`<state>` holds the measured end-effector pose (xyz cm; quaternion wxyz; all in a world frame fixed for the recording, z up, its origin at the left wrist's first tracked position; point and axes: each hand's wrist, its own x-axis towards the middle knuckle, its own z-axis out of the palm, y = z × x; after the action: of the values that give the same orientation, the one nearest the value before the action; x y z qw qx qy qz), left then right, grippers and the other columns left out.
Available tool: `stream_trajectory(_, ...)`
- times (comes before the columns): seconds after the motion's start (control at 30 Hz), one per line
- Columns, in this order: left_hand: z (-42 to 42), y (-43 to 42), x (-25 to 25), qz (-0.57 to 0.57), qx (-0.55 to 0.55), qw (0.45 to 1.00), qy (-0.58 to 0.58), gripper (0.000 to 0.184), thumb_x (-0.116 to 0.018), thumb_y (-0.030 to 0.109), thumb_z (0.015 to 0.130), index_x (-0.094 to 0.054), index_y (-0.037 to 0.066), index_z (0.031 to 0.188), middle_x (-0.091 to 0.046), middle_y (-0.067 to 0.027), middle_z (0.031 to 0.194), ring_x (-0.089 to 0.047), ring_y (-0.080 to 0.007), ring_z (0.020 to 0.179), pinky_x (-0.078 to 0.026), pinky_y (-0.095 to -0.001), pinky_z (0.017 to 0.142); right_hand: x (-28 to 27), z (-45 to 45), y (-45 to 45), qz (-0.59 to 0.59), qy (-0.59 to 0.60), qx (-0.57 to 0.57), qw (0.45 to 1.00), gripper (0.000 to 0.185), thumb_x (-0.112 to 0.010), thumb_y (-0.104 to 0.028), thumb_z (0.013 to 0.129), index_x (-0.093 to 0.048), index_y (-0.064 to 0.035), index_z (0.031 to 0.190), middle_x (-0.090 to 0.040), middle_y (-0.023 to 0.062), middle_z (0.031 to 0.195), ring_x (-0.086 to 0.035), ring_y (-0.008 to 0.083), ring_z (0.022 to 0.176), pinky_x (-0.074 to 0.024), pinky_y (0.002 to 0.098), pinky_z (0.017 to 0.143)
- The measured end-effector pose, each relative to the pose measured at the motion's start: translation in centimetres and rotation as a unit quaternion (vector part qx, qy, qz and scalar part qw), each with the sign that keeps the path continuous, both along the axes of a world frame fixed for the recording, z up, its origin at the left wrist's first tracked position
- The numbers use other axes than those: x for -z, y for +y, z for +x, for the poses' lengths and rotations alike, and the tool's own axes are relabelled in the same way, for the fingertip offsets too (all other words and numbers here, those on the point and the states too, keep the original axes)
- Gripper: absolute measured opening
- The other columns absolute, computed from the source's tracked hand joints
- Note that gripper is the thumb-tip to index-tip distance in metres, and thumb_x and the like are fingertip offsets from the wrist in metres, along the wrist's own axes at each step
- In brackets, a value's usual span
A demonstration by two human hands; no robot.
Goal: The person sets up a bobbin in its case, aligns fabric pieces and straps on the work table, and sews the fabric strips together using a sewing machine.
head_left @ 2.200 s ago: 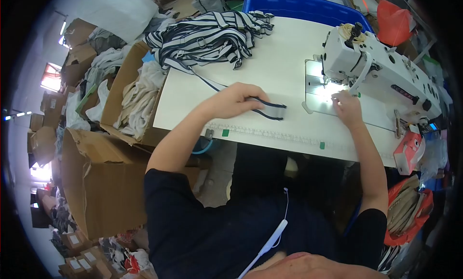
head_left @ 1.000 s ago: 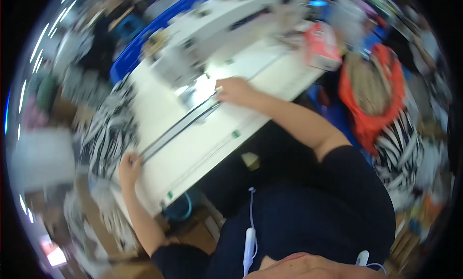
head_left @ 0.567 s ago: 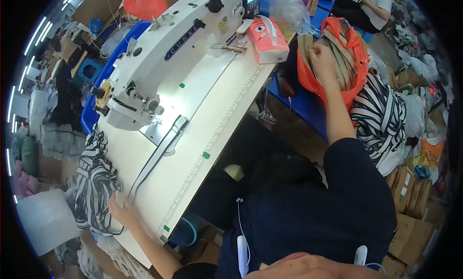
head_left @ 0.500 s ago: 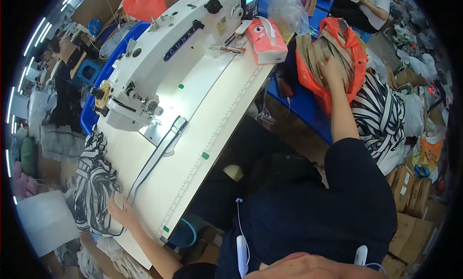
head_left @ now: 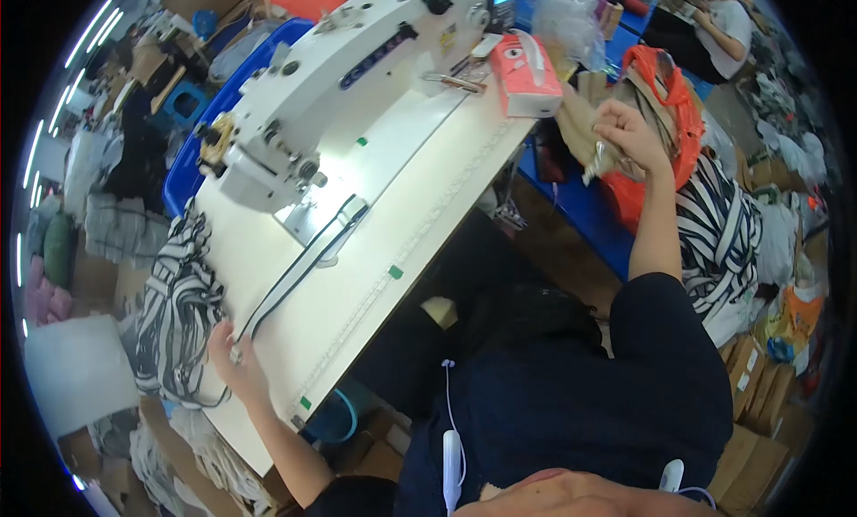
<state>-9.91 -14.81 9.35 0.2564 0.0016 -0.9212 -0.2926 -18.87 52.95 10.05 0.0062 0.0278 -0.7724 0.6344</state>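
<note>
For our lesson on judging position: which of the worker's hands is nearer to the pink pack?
Right. The right hand is close by the pink pack, just past the table's edge; the left hand is toward the table's opposite end, beside the striped pile.

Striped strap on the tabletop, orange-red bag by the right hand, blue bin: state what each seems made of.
Striped strap: probably fabric webbing, matte, bending in a soft curve; the weave is too small to see. Orange-red bag: looks like thin plastic film, slightly shiny, with a crumpled rim. Blue bin: likely rigid plastic, smooth, given its firm rim.
</note>
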Motion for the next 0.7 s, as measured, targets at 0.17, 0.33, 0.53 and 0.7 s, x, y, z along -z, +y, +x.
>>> stream_trajectory(0.17, -0.2, 8.4, -3.3, 0.062, 0.166, 0.984, -0.006, 0.045, -0.071, -0.001, 0.074, -0.058, 0.003, 0.117, -0.06, -0.0136, 0.117, -0.061, -0.0243, 0.1, -0.048, -0.0328, 0.085, -5.4, -2.0, -16.3, 0.114, 0.001, -0.358, 0.927, 0.012, -0.067, -0.005, 0.084, -0.058, -0.0015, 0.092, -0.065, 0.0026, 0.081, -0.06, 0.0094, 0.079, -0.0477, 0.0256, 0.071)
stream_trajectory(0.33, -0.8, 13.5, -5.4, 0.049, 0.287, 0.949, -0.12, 0.068, -0.078, 0.021, 0.074, -0.048, 0.004, 0.132, -0.057, -0.0162, 0.126, -0.055, -0.035, 0.113, -0.045, -0.0391, 0.095, -4.1, -3.2, -31.1, 0.144, 0.009, -0.531, 0.835, 0.019, -0.07, -0.01, 0.08, -0.059, -0.0036, 0.095, -0.067, 0.008, 0.077, -0.061, 0.0142, 0.071, -0.0467, 0.0294, 0.068)
stream_trajectory(0.53, -0.4, 6.0, -1.4, 0.03, 0.086, 0.937, -0.336, 0.029, -0.07, 0.019, 0.08, -0.065, 0.009, 0.107, -0.066, -0.013, 0.082, -0.063, -0.0268, 0.078, -0.049, -0.0373, 0.073, -0.1, -5.5, -35.6, 0.299, 0.041, -0.455, 0.838, 0.03, -0.073, -0.012, 0.074, -0.06, -0.0056, 0.101, -0.064, 0.0067, 0.076, -0.06, 0.0165, 0.074, -0.0466, 0.0309, 0.07)
stream_trajectory(0.7, 1.6, 2.9, 0.0, -0.081, 0.023, 0.969, -0.231, 0.028, -0.069, 0.015, 0.079, -0.065, 0.007, 0.105, -0.065, -0.0118, 0.089, -0.062, -0.0289, 0.081, -0.05, -0.0382, 0.077, 3.2, -5.8, -33.6, 0.291, 0.183, -0.356, 0.869, 0.028, -0.073, -0.012, 0.072, -0.064, -0.0084, 0.098, -0.062, 0.01, 0.088, -0.059, 0.0266, 0.084, -0.0464, 0.0358, 0.077)
